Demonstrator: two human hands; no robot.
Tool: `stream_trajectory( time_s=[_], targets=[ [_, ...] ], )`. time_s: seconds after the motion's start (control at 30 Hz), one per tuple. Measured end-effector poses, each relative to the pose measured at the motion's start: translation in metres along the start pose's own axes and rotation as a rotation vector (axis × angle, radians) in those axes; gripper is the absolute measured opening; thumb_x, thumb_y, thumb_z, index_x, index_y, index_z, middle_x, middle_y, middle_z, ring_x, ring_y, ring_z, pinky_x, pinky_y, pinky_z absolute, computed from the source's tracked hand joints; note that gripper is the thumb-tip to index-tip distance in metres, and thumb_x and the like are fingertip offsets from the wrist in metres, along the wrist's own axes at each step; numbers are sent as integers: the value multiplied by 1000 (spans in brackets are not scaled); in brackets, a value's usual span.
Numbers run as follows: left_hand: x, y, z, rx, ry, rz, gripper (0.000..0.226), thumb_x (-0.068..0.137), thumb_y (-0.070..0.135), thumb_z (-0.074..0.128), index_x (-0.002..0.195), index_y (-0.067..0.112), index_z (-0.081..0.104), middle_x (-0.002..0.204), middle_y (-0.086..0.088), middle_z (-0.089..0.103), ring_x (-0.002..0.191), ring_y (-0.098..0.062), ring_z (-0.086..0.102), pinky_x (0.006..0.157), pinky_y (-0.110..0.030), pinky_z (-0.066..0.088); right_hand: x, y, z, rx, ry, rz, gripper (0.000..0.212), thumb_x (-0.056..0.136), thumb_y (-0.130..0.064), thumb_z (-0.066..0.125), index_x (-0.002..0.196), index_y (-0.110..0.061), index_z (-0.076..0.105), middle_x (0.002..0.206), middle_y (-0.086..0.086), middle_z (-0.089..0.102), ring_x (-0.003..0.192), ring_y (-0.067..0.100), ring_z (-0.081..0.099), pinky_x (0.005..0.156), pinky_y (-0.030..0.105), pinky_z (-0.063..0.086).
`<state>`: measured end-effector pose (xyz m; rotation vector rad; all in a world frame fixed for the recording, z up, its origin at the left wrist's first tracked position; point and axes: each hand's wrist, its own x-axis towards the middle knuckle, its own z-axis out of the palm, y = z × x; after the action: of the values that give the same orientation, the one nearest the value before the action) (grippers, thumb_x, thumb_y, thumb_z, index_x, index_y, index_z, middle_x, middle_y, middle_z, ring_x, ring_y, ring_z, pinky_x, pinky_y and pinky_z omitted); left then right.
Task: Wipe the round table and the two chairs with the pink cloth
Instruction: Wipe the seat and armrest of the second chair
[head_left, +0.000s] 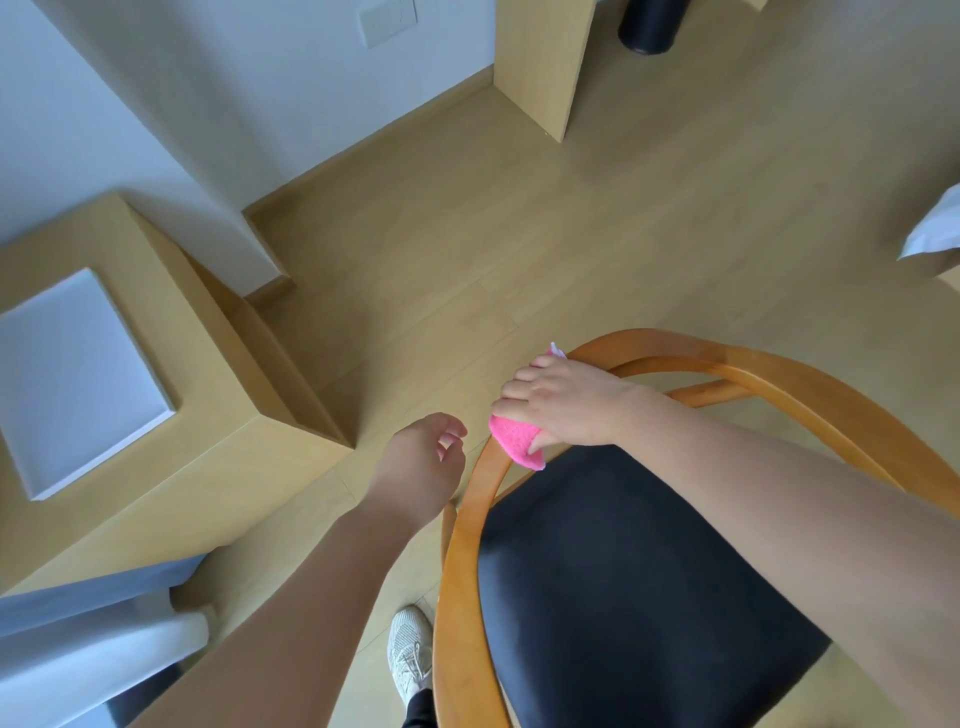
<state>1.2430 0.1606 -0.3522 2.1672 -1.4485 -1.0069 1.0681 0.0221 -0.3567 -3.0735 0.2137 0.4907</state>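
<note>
From the head camera, looking straight down: the right hand (566, 405) is pressed flat over the pink cloth (517, 441), fingers spread and curled across it, pinning it onto the curved wooden rail (467, 525) of the chair (623, 571). The cloth sits right under that palm, at the bend where the rail turns from the side toward the far arc. The left hand (423, 467) hangs just beside the rail, loosely half open, fingers relaxed, holding nothing and touching nothing. Here's the relation that matters: the rail's long axis sweeps in a hoop, away from the right hand toward the far right and back toward the body along the near left, so the right hand, already on it, is the one placed to slide the cloth along that curve. The black seat (649, 597) lies just inside the hand, below the forearm. No round worktop shows here. A white shoe (410, 654) stands on the floor (519, 234) below the left forearm.
</note>
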Motion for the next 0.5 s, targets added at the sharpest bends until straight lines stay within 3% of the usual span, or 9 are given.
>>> stream_trajectory(
  time_s=[0.3, 0.5],
  targets=[
    [12, 33, 15, 102, -36, 183, 26, 92, 16, 48, 111, 26, 62, 94, 16, 58, 77, 4, 53, 60, -2, 35, -34, 36, 12, 77, 70, 176, 68, 86, -58, 56, 138, -18, 40, 128, 2, 54, 115, 22, 51, 98, 36, 38],
    [19, 49, 25, 142, -62, 233, 17, 91, 26, 49, 96, 32, 64, 83, 18, 61, 73, -3, 58, 63, -13, 48, -57, 56, 27, 151, 95, 310, 70, 85, -63, 43, 139, -18, 33, 130, 3, 50, 118, 22, 48, 101, 37, 38]
  ],
)
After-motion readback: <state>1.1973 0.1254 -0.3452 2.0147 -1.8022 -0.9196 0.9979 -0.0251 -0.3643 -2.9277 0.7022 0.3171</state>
